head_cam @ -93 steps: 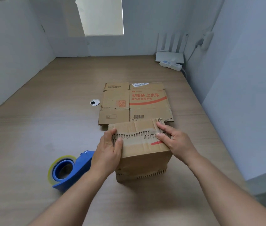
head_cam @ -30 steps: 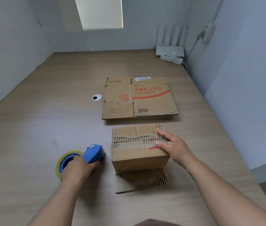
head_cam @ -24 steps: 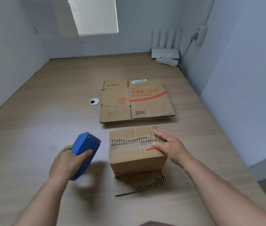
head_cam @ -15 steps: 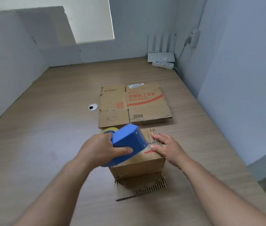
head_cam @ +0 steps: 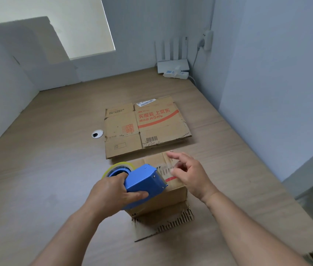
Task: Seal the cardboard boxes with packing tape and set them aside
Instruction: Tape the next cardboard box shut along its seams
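bench [head_cam: 36, 169]: flattened cardboard [head_cam: 144, 129] lies mid-bench, toward the far edge. box [head_cam: 163, 200] stands just nearer than it, toward the near edge. Top flaps are folded down, contents not visible. One serrated flap [head_cam: 171, 223] is splayed on the bench at its near side. top seam [head_cam: 166, 170] runs left-right, directly under both hands. tape dispenser [head_cam: 144, 179] sits over the box's left top, cutter pointing right along the seam. left hand [head_cam: 113, 191] is wrapped round the dispenser. right hand [head_cam: 190, 175] is at the seam's right end, fingers loose and spread, blurred, contact unclear. No tape laid yet, I'd judge.

dispenser [head_cam: 144, 179] hides box [head_cam: 172, 196] top, right hand [head_cam: 190, 175] blurred
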The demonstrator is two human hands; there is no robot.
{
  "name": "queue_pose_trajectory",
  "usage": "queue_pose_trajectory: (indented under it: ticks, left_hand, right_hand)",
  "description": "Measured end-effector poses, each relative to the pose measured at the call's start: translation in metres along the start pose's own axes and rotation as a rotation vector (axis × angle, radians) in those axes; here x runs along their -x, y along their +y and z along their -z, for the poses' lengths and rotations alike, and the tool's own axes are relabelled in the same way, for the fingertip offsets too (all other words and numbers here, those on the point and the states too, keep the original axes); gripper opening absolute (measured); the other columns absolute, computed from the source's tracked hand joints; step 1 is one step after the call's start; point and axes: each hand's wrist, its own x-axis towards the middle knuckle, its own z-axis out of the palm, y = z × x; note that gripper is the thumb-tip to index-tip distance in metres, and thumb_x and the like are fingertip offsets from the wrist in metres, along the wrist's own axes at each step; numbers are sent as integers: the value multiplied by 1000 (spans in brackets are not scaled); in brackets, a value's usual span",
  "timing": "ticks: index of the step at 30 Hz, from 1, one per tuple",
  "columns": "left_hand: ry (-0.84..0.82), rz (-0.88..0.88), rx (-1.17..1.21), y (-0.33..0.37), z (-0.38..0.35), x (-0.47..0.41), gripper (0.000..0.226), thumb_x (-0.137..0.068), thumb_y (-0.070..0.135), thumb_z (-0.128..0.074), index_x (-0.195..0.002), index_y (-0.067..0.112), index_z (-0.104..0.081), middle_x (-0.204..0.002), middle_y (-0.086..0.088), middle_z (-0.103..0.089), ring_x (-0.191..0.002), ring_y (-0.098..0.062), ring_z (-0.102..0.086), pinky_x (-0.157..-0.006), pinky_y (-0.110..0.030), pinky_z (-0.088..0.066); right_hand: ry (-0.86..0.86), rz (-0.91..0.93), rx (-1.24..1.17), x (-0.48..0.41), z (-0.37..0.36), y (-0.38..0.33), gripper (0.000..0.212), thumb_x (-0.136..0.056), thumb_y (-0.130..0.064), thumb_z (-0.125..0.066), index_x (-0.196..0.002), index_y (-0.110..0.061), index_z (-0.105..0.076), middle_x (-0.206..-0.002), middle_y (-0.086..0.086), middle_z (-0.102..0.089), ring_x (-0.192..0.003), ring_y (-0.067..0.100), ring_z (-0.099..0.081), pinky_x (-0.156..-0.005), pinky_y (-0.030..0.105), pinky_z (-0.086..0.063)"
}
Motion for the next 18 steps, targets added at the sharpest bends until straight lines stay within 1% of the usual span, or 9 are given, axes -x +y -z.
queue_pose_trajectory:
  ticks: [2,3,4,6,8,9,13,15,18]
  left_hand:
    - [0,-6,-11,0,-1,0,54,-76,73,-54,-106,28,-52,-89,12,-58,-83,-6,-57,-75,-24,-54]
    - [0,-9,-17,1,-1,-1,54,-76,73,-54,-106,28,-52,-90,11,-59,-84,-7,-57,-76,-25,-54]
    - [0,-10,-22,0,-1,-1,55,-76,73,-54,-107,28,-52,-92,11,-60,-85,-7,-58,-77,-25,-54]
    - [-2,-11,-36,0,-1,-3,57,-76,74,-53,-108,27,-53,-93,10,-61,-86,-7,-58,-79,-25,-54]
    - [-10,-13,-52,1,-1,-4,58,-76,74,-52,-109,27,-53,-94,10,-62,-86,-7,-58,-79,-25,-54]
    - [-11,-15,-57,1,0,-5,58,-76,74,-52,-110,27,-53,-95,10,-62,-86,-7,-59,-79,-25,-55]
    - [-18,-22,-59,1,4,-6,57,-76,74,-51,-109,28,-52,-96,11,-62,-86,-6,-58,-78,-23,-54]
    - [-25,-18,-64,2,8,-8,57,-76,75,-51,-108,28,-53,-95,11,-62,-85,-6,-58,-77,-23,-53]
    - [-25,-14,-93,8,12,-11,58,-74,77,-50,-105,29,-55,-91,11,-62,-81,-5,-58,-73,-22,-51]
  right_hand:
    - [-106,-26,-54,-1,-1,-2,49,-86,2,-60,-128,-23,-56,-114,-3,-61,-80,10,-56,-83,31,-57]
    - [-139,-31,-54,-2,-1,-2,49,-86,1,-61,-126,-26,-57,-113,-4,-63,-80,11,-57,-85,33,-56]
    - [-160,-33,-55,-3,-2,-3,46,-86,-1,-63,-123,-28,-58,-111,-5,-65,-81,10,-58,-85,31,-56]
    - [-168,-46,-70,-3,-5,-5,32,-88,-7,-64,-110,-29,-64,-103,-4,-68,-82,8,-64,-80,29,-57]
    - [-124,-70,-53,-3,-8,-5,16,-90,-12,-63,-94,-27,-68,-94,-2,-70,-77,10,-67,-72,29,-58]
    - [-98,-74,-42,-3,-9,-6,14,-91,-13,-62,-88,-25,-68,-90,-1,-69,-74,11,-67,-68,28,-57]
    - [-78,-56,-60,-5,-14,-8,12,-91,-12,-62,-81,-18,-63,-81,-1,-64,-70,10,-62,-60,19,-52]
    - [-61,-61,-66,-6,-16,-8,15,-91,-11,-62,-78,-18,-60,-75,-4,-62,-66,7,-59,-56,15,-47]
    - [-15,-86,-29,-9,-19,-6,18,-94,-12,-57,-76,-18,-55,-73,-5,-59,-64,7,-56,-55,14,-45]
